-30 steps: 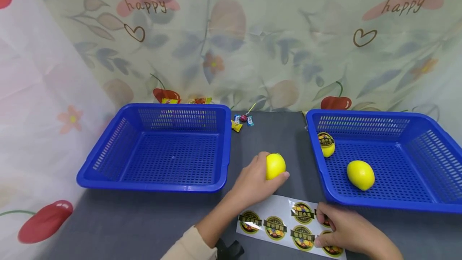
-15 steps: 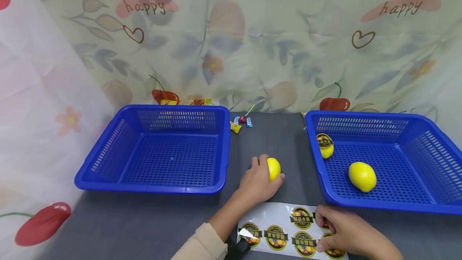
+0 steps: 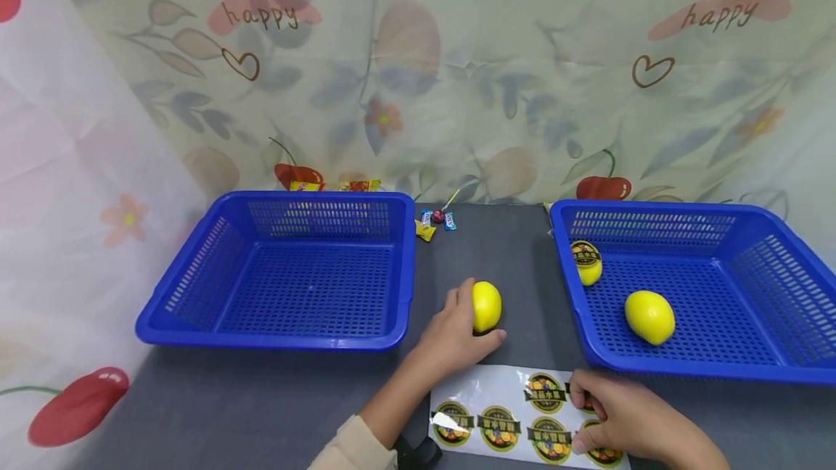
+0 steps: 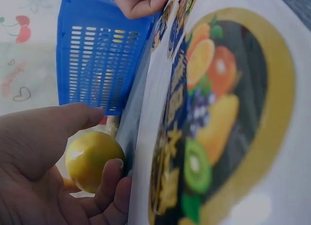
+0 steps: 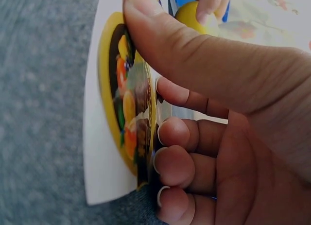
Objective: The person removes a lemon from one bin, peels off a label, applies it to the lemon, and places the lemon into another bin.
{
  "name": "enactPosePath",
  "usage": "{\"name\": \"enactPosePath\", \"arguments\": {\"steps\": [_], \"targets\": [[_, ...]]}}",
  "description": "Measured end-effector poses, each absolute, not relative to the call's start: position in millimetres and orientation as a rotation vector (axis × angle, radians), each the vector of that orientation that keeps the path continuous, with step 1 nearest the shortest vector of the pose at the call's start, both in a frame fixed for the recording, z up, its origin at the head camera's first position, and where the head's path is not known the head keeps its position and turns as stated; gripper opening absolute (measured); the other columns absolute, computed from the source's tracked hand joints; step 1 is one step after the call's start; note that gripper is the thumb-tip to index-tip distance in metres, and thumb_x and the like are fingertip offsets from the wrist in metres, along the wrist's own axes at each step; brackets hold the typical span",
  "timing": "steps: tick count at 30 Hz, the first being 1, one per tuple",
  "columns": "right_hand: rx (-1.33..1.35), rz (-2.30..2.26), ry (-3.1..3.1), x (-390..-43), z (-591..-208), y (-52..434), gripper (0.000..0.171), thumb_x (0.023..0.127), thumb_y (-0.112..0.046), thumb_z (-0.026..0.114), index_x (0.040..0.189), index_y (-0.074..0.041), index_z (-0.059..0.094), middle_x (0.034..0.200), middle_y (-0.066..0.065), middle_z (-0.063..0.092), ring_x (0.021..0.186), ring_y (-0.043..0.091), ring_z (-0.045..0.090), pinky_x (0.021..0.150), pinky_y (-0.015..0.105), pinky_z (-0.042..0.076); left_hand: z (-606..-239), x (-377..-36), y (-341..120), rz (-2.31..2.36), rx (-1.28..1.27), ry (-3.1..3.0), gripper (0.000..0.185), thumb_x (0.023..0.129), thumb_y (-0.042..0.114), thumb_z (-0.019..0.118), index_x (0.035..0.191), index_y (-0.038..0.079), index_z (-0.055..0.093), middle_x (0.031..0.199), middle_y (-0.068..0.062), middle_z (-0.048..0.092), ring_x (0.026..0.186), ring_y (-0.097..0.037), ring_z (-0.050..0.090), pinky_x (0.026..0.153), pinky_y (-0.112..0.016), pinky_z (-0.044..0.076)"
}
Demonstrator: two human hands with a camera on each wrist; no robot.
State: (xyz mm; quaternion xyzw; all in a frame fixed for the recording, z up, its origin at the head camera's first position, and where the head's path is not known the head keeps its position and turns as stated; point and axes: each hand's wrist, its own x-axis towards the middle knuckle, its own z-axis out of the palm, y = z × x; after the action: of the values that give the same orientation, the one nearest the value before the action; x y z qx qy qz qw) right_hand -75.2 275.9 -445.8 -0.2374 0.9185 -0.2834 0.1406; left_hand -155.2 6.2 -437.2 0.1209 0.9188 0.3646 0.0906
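One stickered lemon and a bare one lie in the right basket. The left hand grips another unlabelled lemon on the table between the baskets; the right hand pinches a sticker on the near sticker sheet. The left basket holds nothing.

Bright, even light; glare on the sticker sheet beside the left hand. Wrist views blurred close up, head view's edges curved.

A small yellow lemon, smooth and unlabelled, sits on the dark table between two baskets, nearer the right one. Just near of it lies a glossy sticker sheet with round fruit labels, flat, its right end lifted slightly
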Motion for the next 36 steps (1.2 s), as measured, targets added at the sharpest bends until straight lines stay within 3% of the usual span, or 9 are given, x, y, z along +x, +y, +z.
{"name": "enactPosePath", "arguments": {"steps": [6,10,13,15,18,22,30,36], "targets": [[-0.676,-0.817,2.650,-75,-446,276,0.049,0.066,-0.048,0.088,0.087,-0.025,0.050,0.069,-0.014,0.041,0.059,-0.001,0.039,0.052,0.023,0.032,-436,-152,3,1.082,0.369,2.778,0.096,0.087,0.037,0.076,0.159,0.009,0.019,0.151,-0.019,0.035,0.107,-0.039,0.061,0.091,-0.051,0.050],[-0.664,-0.808,2.653,-75,-446,276,0.049,0.066,-0.049,0.088,0.087,-0.025,0.050,0.069,-0.014,0.041,0.058,-0.001,0.039,0.052,0.023,0.033,-426,-142,11,0.966,0.448,2.937,0.094,0.086,0.038,0.079,0.158,0.013,0.024,0.152,-0.018,0.030,0.081,-0.028,0.066,0.072,-0.040,0.056],[-0.648,-0.804,2.644,-76,-444,277,0.049,0.066,-0.049,0.088,0.087,-0.025,0.051,0.069,-0.013,0.042,0.058,0.000,0.039,0.051,0.023,0.033,-416,-127,22,0.825,0.645,3.025,0.071,0.086,0.041,0.079,0.143,0.012,0.046,0.138,-0.014,0.042,0.061,-0.014,0.057,0.054,-0.028,0.049],[-0.635,-0.798,2.631,-77,-444,278,0.049,0.066,-0.049,0.088,0.087,-0.024,0.051,0.069,-0.012,0.042,0.058,0.001,0.039,0.051,0.024,0.033,-412,-117,31,0.727,0.794,2.997,0.054,0.087,0.042,0.078,0.128,0.014,0.057,0.121,-0.007,0.048,0.057,-0.009,0.049,0.050,-0.024,0.043],[-0.608,-0.795,2.599,-78,-443,279,0.049,0.067,-0.048,0.088,0.088,-0.023,0.052,0.069,-0.011,0.042,0.057,0.002,0.039,0.050,0.024,0.032,-413,-106,45,0.591,0.923,2.879,0.036,0.087,0.043,0.076,0.108,0.017,0.062,0.100,0.000,0.046,0.056,-0.007,0.045,0.049,-0.022,0.040],[-0.606,-0.797,2.581,-80,-443,279,0.049,0.068,-0.049,0.088,0.088,-0.022,0.052,0.069,-0.010,0.043,0.058,0.002,0.039,0.051,0.024,0.032,-423,-104,60,0.446,0.912,2.786,0.034,0.084,0.047,0.078,0.093,0.019,0.061,0.090,0.002,0.043,0.057,-0.011,0.046,0.049,-0.025,0.041],[-0.605,-0.795,2.603,-79,-445,277,0.049,0.067,-0.049,0.088,0.086,-0.024,0.052,0.069,-0.011,0.042,0.057,0.002,0.039,0.050,0.024,0.032,-438,-110,68,0.468,0.773,2.762,0.047,0.077,0.053,0.082,0.095,0.018,0.056,0.092,0.002,0.043,0.062,-0.012,0.049,0.056,-0.027,0.044],[-0.607,-0.791,2.610,-78,-446,276,0.049,0.067,-0.048,0.089,0.086,-0.023,0.052,0.069,-0.011,0.042,0.057,0.001,0.038,0.050,0.024,0.031,-438,-110,65,0.519,0.771,2.768,0.043,0.075,0.050,0.085,0.092,0.023,0.057,0.088,0.004,0.042,0.062,-0.011,0.048,0.055,-0.026,0.043]]}}
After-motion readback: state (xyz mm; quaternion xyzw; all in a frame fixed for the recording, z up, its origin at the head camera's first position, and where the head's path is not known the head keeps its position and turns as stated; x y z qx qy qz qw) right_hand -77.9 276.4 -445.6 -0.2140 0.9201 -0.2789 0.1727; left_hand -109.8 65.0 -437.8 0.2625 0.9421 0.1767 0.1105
